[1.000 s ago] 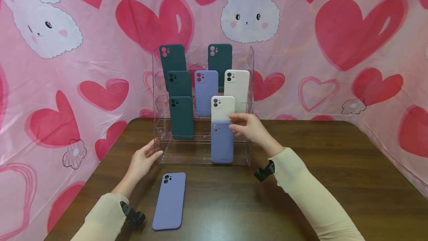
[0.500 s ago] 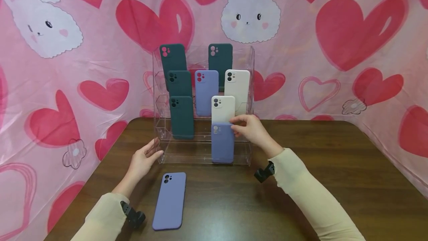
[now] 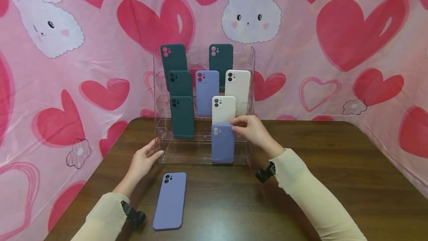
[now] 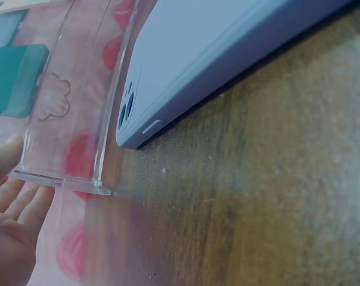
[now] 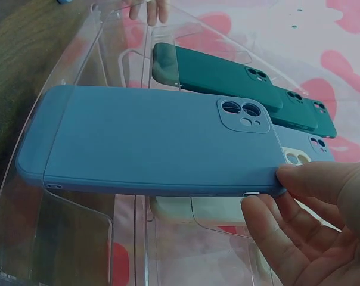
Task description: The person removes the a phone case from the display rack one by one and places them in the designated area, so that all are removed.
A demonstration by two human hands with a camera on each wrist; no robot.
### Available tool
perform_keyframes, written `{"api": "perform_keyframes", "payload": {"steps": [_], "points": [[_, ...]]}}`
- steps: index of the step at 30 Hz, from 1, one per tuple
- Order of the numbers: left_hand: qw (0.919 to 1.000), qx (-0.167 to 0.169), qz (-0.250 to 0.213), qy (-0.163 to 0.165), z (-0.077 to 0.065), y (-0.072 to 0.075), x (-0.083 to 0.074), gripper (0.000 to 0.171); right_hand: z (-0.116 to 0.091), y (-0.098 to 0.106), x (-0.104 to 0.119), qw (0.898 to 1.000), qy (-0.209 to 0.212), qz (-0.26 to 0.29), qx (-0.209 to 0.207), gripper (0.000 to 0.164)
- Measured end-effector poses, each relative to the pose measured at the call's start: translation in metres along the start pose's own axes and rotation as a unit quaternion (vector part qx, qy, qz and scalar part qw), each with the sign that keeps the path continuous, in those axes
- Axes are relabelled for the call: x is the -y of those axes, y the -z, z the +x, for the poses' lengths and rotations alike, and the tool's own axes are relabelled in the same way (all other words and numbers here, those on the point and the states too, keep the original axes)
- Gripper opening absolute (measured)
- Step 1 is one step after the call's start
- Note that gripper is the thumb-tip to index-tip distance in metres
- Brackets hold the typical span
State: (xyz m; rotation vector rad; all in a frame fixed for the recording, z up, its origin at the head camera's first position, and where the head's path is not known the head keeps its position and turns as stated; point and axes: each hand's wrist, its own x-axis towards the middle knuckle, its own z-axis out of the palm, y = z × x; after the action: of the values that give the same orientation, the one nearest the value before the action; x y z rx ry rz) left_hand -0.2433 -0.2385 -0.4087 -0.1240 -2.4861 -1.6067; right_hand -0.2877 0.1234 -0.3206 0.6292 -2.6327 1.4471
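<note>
My right hand [image 3: 252, 131] pinches the upper right corner of a purple phone case [image 3: 223, 144], which stands in the lowest tier of a clear acrylic display stand [image 3: 187, 158]. The right wrist view shows that case [image 5: 156, 143] with its bottom end behind the tier's front lip. My left hand [image 3: 143, 159] holds the stand's left side edge, thumb in front and fingers outside the panel, as the left wrist view shows too. Flat on the table in front of the stand lies another purple phone case [image 3: 169, 201], its camera cutouts toward the stand.
Higher tiers hold dark green cases, the lowest being a green case [image 3: 182, 117], a purple case [image 3: 207, 92] and two white cases, the nearer white case [image 3: 223, 109] just behind the gripped one. The brown wooden table [image 3: 317, 166] meets a pink heart-and-rabbit cloth [image 3: 207, 21] behind.
The top of the gripped purple case has dropped slightly and tipped toward me, with my right hand moving along. My left hand stays at the stand's edge.
</note>
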Motion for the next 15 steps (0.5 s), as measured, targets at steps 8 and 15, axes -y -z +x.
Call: {"api": "perform_keyframes", "payload": {"steps": [8,15], "points": [[1.0000,0.000,-0.001,0.000,0.0000,-0.0001,0.0004,0.059,-0.0020,0.0007,0.0017,1.000,0.009,0.004,0.002,0.023],[0.9998,-0.008,-0.018,-0.001,-0.0013,-0.0005,-0.0001,0.058,-0.0016,0.0001,-0.0006,1.000,0.015,0.012,0.003,0.021]]}}
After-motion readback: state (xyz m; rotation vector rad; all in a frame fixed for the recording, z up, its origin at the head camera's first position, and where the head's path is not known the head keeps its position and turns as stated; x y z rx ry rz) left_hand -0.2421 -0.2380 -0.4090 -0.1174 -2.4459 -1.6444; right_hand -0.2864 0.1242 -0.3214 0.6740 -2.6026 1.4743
